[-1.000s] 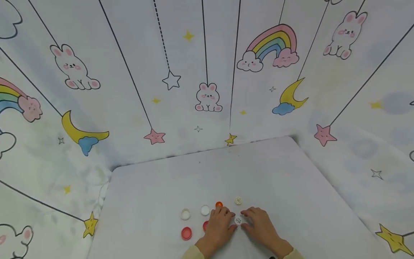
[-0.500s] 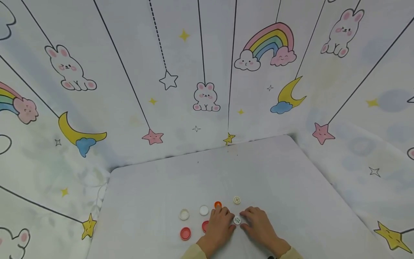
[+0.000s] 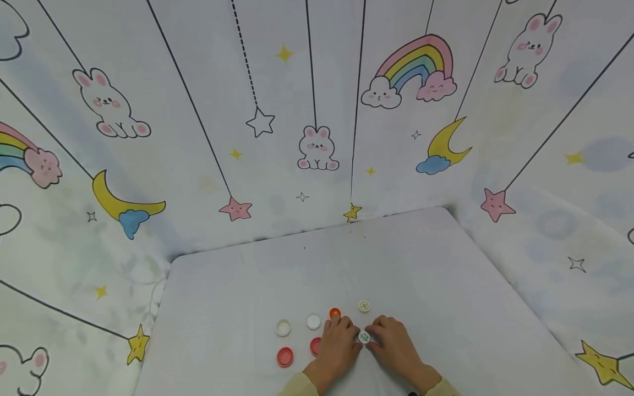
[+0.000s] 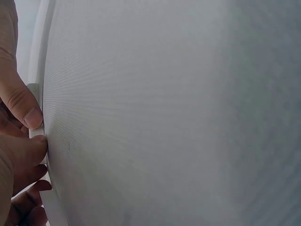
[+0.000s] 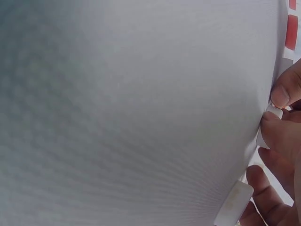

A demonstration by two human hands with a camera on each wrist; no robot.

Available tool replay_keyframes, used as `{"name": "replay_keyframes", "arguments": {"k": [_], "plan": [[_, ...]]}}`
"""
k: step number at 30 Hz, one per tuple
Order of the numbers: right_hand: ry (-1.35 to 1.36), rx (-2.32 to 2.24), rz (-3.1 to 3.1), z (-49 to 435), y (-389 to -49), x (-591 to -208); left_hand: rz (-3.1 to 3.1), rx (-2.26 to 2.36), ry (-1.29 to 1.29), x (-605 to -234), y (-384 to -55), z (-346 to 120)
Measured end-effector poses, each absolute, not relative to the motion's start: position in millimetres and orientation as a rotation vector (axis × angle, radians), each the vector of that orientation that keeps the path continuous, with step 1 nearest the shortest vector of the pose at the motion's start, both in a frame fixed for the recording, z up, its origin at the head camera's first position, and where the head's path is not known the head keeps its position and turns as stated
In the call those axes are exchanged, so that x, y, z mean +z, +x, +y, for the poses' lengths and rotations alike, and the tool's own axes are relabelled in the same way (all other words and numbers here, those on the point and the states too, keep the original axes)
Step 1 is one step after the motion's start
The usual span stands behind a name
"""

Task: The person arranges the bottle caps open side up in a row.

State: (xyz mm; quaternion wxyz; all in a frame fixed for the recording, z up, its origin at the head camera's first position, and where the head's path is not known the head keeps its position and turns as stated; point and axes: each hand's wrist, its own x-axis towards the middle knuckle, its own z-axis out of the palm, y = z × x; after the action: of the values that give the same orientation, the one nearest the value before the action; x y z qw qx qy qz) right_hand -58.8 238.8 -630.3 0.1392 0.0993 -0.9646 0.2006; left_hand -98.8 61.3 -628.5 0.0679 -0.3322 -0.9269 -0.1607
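A small round white cap (image 3: 364, 336) with dark marks on its top lies on the table between the hands. My left hand (image 3: 338, 342) pinches its left side with thumb and fingertips. From the right, my right hand (image 3: 398, 345) pinches the same cap. In the right wrist view the white cap (image 5: 274, 113) shows between two thumbs; in the left wrist view only a sliver of it is visible. An orange cap (image 3: 334, 312) sits at the left fingertips, partly covered. The left hand also hides part of a red cap (image 3: 315, 346).
Left of the hands are a second red cap (image 3: 285, 357), a translucent whitish cap (image 3: 283, 328) and a plain white cap (image 3: 313, 322). A cream cap (image 3: 364, 306) with a patterned top lies just beyond the hands. The white table (image 3: 257, 286) meets printed cloth walls (image 3: 277, 176).
The right fingers have closed in slightly on the white cap. The marks on its top look different from a second ago. The other caps stay put; the head view shifts a little.
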Motion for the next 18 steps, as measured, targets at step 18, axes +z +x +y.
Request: {"name": "replay_keyframes", "arguments": {"k": [18], "plan": [[0.201, 0.652, -2.812, 234.7, -50.2, -611.0, -2.753, -0.708, -0.918, -621.1, -92.6, 62.0]]}}
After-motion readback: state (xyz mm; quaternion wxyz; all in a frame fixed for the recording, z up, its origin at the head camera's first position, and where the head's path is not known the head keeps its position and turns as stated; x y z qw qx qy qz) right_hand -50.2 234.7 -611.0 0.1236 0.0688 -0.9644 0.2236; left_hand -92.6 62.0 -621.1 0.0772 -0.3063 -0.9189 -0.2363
